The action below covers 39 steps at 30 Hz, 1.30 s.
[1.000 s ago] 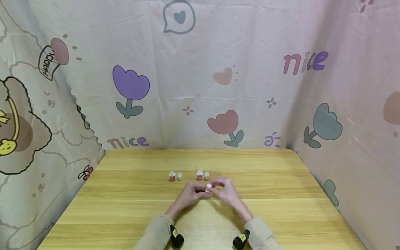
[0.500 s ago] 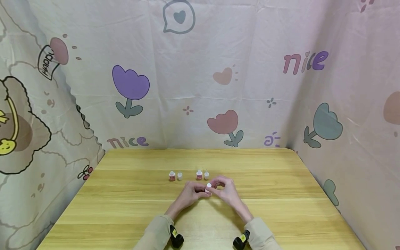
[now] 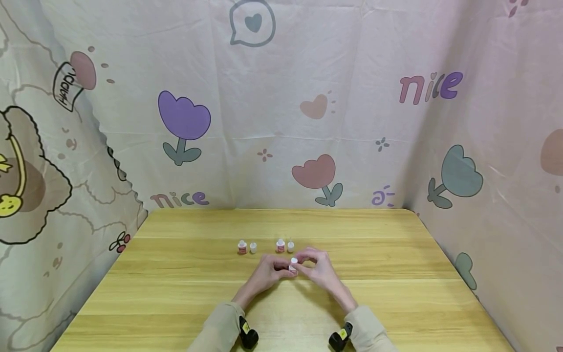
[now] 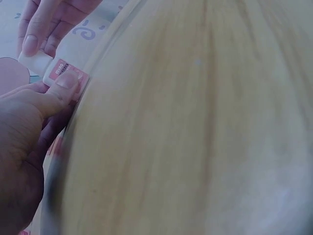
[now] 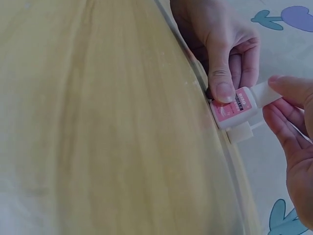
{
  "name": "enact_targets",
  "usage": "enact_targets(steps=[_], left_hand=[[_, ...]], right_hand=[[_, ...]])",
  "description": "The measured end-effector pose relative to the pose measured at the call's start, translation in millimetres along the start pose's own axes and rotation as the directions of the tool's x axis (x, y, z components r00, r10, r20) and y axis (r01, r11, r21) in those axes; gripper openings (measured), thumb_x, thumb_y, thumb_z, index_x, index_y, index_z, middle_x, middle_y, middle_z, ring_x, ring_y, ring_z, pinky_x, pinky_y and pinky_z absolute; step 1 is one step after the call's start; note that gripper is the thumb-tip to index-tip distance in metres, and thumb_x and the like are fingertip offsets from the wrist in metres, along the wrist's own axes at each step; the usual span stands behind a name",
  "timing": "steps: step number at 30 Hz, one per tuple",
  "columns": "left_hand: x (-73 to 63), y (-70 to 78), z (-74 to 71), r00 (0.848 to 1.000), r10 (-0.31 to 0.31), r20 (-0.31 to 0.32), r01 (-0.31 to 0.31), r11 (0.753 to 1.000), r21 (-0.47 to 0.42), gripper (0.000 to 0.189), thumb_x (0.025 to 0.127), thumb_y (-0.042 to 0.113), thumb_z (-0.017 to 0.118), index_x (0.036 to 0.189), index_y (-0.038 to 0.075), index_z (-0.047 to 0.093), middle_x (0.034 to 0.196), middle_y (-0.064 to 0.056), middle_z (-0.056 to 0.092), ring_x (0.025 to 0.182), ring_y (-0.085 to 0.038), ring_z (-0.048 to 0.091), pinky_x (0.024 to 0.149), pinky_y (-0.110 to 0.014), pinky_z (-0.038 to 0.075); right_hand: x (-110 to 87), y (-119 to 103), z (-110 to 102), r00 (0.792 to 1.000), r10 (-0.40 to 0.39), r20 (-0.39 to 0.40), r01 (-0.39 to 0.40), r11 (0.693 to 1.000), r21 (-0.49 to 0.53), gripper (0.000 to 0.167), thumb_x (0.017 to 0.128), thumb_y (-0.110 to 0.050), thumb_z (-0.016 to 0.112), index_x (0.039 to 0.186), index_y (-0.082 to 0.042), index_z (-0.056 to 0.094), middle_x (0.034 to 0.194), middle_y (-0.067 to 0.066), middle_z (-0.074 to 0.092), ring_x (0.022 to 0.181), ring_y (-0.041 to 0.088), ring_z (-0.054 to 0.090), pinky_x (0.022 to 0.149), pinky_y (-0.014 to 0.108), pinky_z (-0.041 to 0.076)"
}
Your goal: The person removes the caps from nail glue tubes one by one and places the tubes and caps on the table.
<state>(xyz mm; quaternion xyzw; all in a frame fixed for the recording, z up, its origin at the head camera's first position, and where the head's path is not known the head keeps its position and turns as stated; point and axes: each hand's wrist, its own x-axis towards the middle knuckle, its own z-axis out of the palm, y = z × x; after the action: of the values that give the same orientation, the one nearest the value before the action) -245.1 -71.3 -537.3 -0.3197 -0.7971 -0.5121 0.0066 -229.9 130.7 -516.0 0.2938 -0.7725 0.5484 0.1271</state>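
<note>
Low over the middle of the table, my left hand (image 3: pixel 266 272) grips a small white bottle (image 5: pixel 239 108) by its pink-labelled body. The thumb presses on the label in both wrist views. My right hand (image 3: pixel 321 270) pinches the white cap (image 5: pixel 264 94) on top of this bottle between thumb and fingers. The bottle stands about upright in the head view. Behind the hands are two more such bottles, one on the left (image 3: pixel 242 248) and one closer to the hands (image 3: pixel 280 246). Each has a loose white cap beside it, the left cap (image 3: pixel 253 248) and the right cap (image 3: pixel 291 246).
The wooden table (image 3: pixel 176 303) reaches back to a patterned cloth backdrop (image 3: pixel 264 107). Cloth also hangs along both sides. A black wrist camera (image 3: pixel 249 337) sits at the left sleeve, and another wrist camera (image 3: pixel 339 338) at the right one.
Almost nothing differs. Both hands keep their places on the bottle and its cap, and the other bottles and caps stay where they were.
</note>
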Motion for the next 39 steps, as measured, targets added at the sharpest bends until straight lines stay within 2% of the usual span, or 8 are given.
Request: enact_targets(steps=[8, 12, 16, 18, 24, 29, 35, 39], left_hand=[[-0.6, 0.1, 1.0, 1.0, -0.008, -0.023, 0.008, 1.0, -0.011, 0.018, 0.084, 0.014, 0.08, 0.101, 0.014, 0.08, 0.091, -0.004, 0.08, 0.078, -0.015, 0.073, 0.073, -0.022, 0.058], [-0.5, -0.5, 2.0, 1.0, -0.002, -0.03, 0.002, 1.0, -0.014, 0.017, 0.083, 0.015, 0.081, 0.1, 0.014, 0.08, 0.09, -0.004, 0.08, 0.079, -0.017, 0.074, 0.073, -0.022, 0.058], [-0.3, 0.8, 2.0, 1.0, -0.003, -0.028, 0.003, 1.0, -0.005, 0.017, 0.083, 0.016, 0.081, 0.1, 0.014, 0.08, 0.091, -0.003, 0.08, 0.08, -0.012, 0.074, 0.074, -0.02, 0.057], [-0.2, 1.7, 1.3, 1.0, -0.005, -0.024, 0.005, 1.0, -0.001, 0.017, 0.084, 0.015, 0.08, 0.101, 0.013, 0.08, 0.092, -0.004, 0.08, 0.08, -0.01, 0.074, 0.075, -0.02, 0.057], [0.2, 3.1, 0.6, 1.0, 0.001, -0.018, -0.001, 1.0, 0.0, 0.018, 0.083, 0.013, 0.08, 0.101, 0.011, 0.08, 0.094, -0.006, 0.08, 0.083, -0.009, 0.074, 0.076, -0.021, 0.058], [0.4, 3.5, 0.3, 1.0, 0.005, -0.016, -0.005, 1.0, 0.002, 0.018, 0.084, 0.013, 0.08, 0.102, 0.011, 0.08, 0.095, -0.006, 0.08, 0.085, -0.01, 0.075, 0.077, -0.021, 0.058], [0.3, 3.6, 0.3, 1.0, 0.006, -0.019, -0.006, 1.0, -0.003, 0.018, 0.084, 0.012, 0.08, 0.102, 0.011, 0.08, 0.094, -0.006, 0.08, 0.084, -0.011, 0.075, 0.076, -0.022, 0.059], [0.2, 2.6, 0.8, 1.0, 0.013, -0.023, -0.013, 1.0, -0.009, 0.017, 0.084, 0.012, 0.08, 0.101, 0.011, 0.08, 0.093, -0.006, 0.08, 0.083, -0.014, 0.075, 0.076, -0.023, 0.059]], right_hand=[[-0.4, -1.5, 2.4, 0.998, 0.052, -0.034, -0.051, 0.998, 0.026, 0.014, 0.082, 0.0, 0.08, 0.093, 0.003, 0.071, 0.086, 0.021, 0.074, 0.074, 0.026, 0.07, 0.075, 0.042, 0.061], [-0.9, 0.0, 3.1, 0.998, 0.043, -0.048, -0.043, 0.999, 0.006, 0.013, 0.081, 0.0, 0.081, 0.09, 0.002, 0.071, 0.082, 0.019, 0.074, 0.072, 0.016, 0.068, 0.07, 0.038, 0.061], [-1.7, 1.1, 2.3, 0.998, 0.029, -0.047, -0.03, 1.0, -0.009, 0.013, 0.081, -0.001, 0.082, 0.09, -0.003, 0.072, 0.084, 0.014, 0.075, 0.074, 0.007, 0.068, 0.071, 0.035, 0.062], [-1.5, -4.7, 1.0, 0.998, 0.037, -0.041, -0.038, 0.999, -0.004, 0.012, 0.081, 0.001, 0.081, 0.09, -0.001, 0.073, 0.085, 0.015, 0.075, 0.075, 0.012, 0.07, 0.074, 0.038, 0.062], [1.8, -37.7, -2.9, 0.998, 0.062, -0.014, -0.062, 0.998, 0.014, 0.014, 0.08, 0.014, 0.074, 0.093, 0.012, 0.07, 0.089, 0.026, 0.073, 0.077, 0.039, 0.07, 0.078, 0.052, 0.06], [2.1, -38.6, -4.1, 0.999, 0.041, 0.009, -0.041, 0.999, 0.021, 0.015, 0.08, 0.016, 0.072, 0.094, 0.013, 0.07, 0.09, 0.027, 0.073, 0.079, 0.041, 0.07, 0.079, 0.052, 0.06], [1.7, -39.3, -4.9, 0.999, 0.043, 0.012, -0.043, 0.999, 0.012, 0.016, 0.08, 0.014, 0.072, 0.096, 0.012, 0.07, 0.092, 0.026, 0.073, 0.081, 0.032, 0.072, 0.08, 0.051, 0.06], [1.1, -39.1, -4.5, 0.999, 0.038, -0.003, -0.038, 0.999, 0.02, 0.016, 0.08, 0.014, 0.073, 0.096, 0.012, 0.069, 0.09, 0.027, 0.073, 0.077, 0.038, 0.07, 0.076, 0.053, 0.06]])
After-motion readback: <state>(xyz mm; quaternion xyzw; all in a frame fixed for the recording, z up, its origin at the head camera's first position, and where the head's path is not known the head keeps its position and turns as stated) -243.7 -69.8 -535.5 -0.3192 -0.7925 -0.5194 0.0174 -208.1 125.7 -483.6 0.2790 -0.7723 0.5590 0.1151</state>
